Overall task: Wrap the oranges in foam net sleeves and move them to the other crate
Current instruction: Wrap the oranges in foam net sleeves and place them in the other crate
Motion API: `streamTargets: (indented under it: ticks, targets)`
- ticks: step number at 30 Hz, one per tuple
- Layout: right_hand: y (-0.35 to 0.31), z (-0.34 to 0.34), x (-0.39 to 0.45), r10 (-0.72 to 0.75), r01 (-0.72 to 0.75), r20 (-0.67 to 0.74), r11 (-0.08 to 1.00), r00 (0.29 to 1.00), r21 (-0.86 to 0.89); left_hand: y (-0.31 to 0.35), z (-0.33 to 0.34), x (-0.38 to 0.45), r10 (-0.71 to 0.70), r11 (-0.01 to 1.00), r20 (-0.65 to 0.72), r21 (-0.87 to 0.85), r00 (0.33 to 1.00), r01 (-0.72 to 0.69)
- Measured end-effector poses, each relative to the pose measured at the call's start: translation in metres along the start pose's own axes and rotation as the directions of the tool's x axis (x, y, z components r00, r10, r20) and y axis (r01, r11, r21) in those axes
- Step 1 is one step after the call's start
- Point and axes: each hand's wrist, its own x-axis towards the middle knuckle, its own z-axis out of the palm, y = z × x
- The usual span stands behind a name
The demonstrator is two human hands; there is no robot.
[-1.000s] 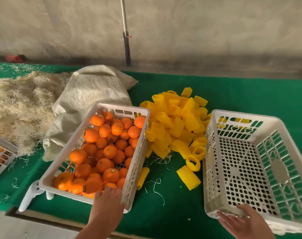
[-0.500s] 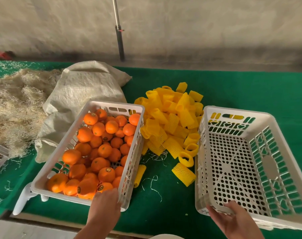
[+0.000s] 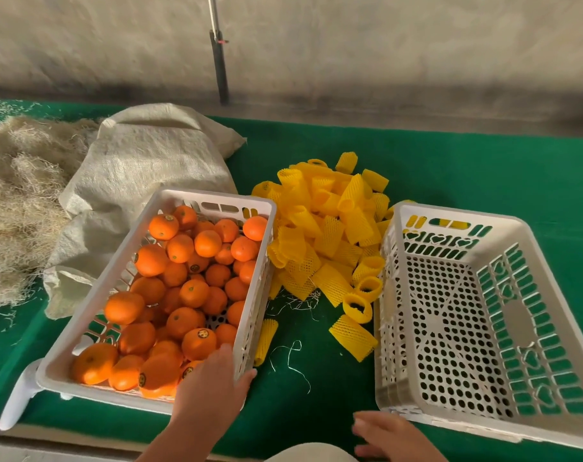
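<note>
Green table (image 3: 450, 168); oranges (image 3: 190, 295) bear round stickers, writing unreadable.

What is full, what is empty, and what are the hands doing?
Left crate: full of bare oranges.
Right crate: empty.
Foam net sleeves: piled between the crates, unused.
Sack: lying slumped.
Left hand: on the left crate's near corner.
Right hand: open, blurred, holding nothing.

Oranges (image 3: 183, 295) fill left crate (image 3: 93, 305); yellow sleeves (image 3: 330, 238) piled beside empty crate (image 3: 550, 295).
</note>
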Motion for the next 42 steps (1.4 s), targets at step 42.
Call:
streamTargets:
  ticks: [42]
  targets:
    - [-0.040,0.070,0.054,-0.453,0.332,-0.303,0.865,0.838,-0.375,-0.074,-0.052,0.021,0.047,0.998,0.045,0.033,0.998,-0.048]
